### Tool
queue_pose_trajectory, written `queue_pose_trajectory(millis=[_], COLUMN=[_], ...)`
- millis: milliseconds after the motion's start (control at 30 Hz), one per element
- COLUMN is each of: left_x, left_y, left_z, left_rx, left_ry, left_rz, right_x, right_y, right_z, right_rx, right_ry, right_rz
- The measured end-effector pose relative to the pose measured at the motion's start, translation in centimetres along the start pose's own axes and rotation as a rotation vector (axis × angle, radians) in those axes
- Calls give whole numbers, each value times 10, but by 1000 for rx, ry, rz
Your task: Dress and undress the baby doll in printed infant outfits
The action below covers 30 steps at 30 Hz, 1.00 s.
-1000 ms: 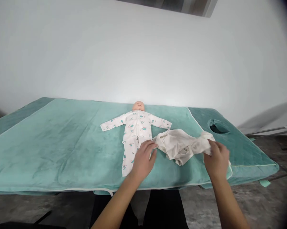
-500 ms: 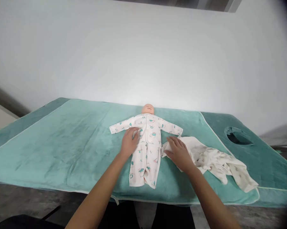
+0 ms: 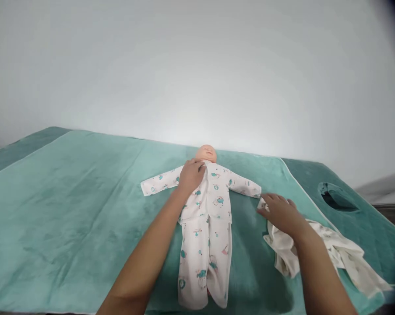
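A baby doll (image 3: 206, 152) lies on its back in the middle, its arms spread out. It wears a white printed top (image 3: 213, 188) and matching trousers (image 3: 194, 262). My left hand (image 3: 191, 177) rests open on the upper chest, close to the collar, and hides part of the front. To the right of the doll, my right hand (image 3: 281, 212) is closed on a crumpled white garment (image 3: 284, 253). A corner of that garment shows past my fingers, near the doll's sleeve end. The rest of it trails off to the right.
A light green sheet (image 3: 86, 188) with a pale edge covers most of the padded bed. At the right, the darker green bed cover (image 3: 305, 175) has an oval face hole (image 3: 337, 199). A white wall (image 3: 197, 74) stands along the far side.
My right hand has moved right, taking the white garment away from the doll's side. My left hand has slid up from the doll's waist to its upper chest. The view has moved closer.
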<state>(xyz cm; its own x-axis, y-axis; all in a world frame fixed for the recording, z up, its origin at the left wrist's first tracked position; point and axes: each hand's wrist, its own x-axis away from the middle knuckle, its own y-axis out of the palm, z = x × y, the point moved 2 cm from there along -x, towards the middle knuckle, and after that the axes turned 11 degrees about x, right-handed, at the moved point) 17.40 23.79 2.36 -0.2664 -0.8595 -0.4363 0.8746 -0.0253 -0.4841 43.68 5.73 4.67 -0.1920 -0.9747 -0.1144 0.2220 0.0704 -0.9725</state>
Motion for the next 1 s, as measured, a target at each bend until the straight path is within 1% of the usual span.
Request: queue_pose_trajectory(millis=[67, 133, 200, 267, 300, 367, 400, 467, 567, 633, 833, 1000], left_x=[-2, -1, 2, 3, 4, 3, 2, 1, -1, -1, -1, -1], left_y=[2, 3, 3, 3, 3, 3, 4, 5, 5, 4, 2, 1], left_z=[-3, -10, -19, -26, -28, -29, -28, -24, -18, -17, -16, -14], left_rx=[45, 124, 188, 219, 221, 202, 185, 142, 69, 27, -6, 7], left_ry=[-7, 0, 6, 4, 0, -3, 0, 15, 50, 59, 34, 43], left_rz=[21, 19, -18, -46, -53, -72, -82, -102, -144, -159, -120, -115], right_x=[-22, -51, -80, -105, -114, -125, -127, -127, -125, -125, -128, -118], right_y=[-28, -43, -44, -32, -24, -11, -6, -2, -3, -3, -1, -11], right_z=[-48, -100, -140, -163, -167, -167, -165, -159, -156, -156, -150, -142], right_rx=[-268, -481, -579, -583, -574, -564, -565, -571, -591, -618, -674, -637], right_ry=[-76, -92, -44, 52, 82, 93, 84, 63, 31, 1, -98, -228], right_rz=[81, 121, 108, 55, 28, -11, -15, 22, 121, 143, 126, 76])
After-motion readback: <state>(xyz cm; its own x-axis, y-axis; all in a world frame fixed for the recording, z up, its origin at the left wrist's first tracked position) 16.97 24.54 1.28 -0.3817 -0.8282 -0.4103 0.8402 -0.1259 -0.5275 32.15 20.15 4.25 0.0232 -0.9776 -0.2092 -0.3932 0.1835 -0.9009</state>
